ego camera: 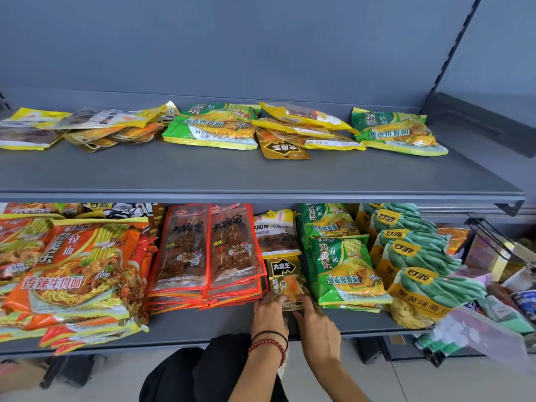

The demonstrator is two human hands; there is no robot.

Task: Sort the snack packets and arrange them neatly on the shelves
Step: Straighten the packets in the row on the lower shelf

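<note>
A small gold and black snack packet (285,278) lies on the lower shelf (220,322) between the red skewer packets (208,250) and the green noodle packets (342,271). My left hand (269,314) and my right hand (314,323) both grip its near edge, fingers closed on it. A yellow packet (275,232) lies just behind it. On the upper shelf (232,172) lie more loose packets: yellow ones (304,123), green noodle packets (214,126) and another gold and black one (284,147).
Orange noodle packets (75,265) fill the lower shelf's left side. Green bean snack bags (417,262) stack at the right, with mixed goods and a wire rack (499,245) beyond. The upper shelf's front strip is bare. A dark garment (203,369) shows below.
</note>
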